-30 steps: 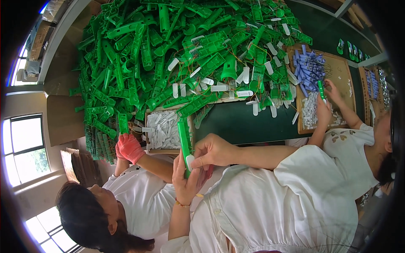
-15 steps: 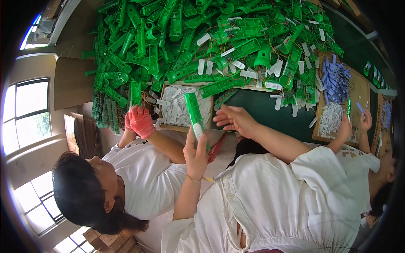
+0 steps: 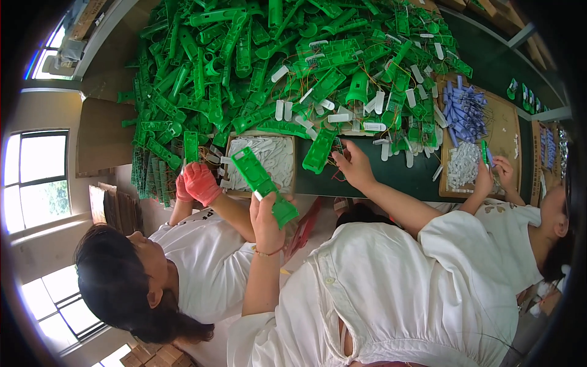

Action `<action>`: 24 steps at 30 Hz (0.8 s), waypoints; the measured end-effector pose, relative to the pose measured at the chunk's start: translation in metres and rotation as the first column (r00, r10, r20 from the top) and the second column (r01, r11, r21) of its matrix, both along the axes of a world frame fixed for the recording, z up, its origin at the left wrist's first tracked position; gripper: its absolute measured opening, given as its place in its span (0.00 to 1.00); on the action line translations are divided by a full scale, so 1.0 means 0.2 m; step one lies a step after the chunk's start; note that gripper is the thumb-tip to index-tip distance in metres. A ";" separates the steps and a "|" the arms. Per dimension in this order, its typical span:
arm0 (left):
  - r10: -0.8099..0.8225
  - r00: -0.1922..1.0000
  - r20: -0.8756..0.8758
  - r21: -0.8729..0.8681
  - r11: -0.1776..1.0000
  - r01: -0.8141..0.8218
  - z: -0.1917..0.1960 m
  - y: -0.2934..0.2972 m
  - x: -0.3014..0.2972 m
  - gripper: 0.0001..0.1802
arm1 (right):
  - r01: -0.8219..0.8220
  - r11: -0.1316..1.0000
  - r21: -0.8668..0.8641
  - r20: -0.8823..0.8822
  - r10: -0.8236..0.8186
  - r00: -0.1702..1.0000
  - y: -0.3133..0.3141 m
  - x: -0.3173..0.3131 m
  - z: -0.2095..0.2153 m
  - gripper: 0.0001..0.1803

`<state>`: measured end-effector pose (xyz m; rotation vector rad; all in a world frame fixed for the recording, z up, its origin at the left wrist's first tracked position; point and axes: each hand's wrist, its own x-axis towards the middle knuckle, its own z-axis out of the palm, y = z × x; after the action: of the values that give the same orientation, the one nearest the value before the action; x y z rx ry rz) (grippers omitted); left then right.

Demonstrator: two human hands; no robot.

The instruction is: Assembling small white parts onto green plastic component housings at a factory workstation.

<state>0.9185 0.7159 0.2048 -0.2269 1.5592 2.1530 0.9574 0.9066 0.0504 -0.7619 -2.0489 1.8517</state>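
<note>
Pick-up step: left hand (image 3: 267,223) clamped on green plastic strip (image 3: 264,185), held upright.
Right hand (image 3: 353,166) fingers spread, empty, at pile edge (image 3: 342,125); next: pinch one pc w/o snagging wires.

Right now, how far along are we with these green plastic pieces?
Done: a stack of green pieces stands in rows at the left table edge. In hand: the left hand holds a long green plastic piece up, while the right hand reaches the pile's edge by another green part. Left: the big green heap covers most of the table, mixed with small white pieces.
</note>
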 end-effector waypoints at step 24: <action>-0.505 0.391 -0.769 -0.282 0.818 0.502 0.41 0.39 -0.09 0.23 | 0.280 0.394 0.875 -0.450 0.455 0.768 0.27 0.25 1.11 0.13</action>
<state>0.8999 0.7939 0.2859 1.3194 1.7286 1.7631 1.0078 0.9613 0.2723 0.3198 -2.1279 0.4895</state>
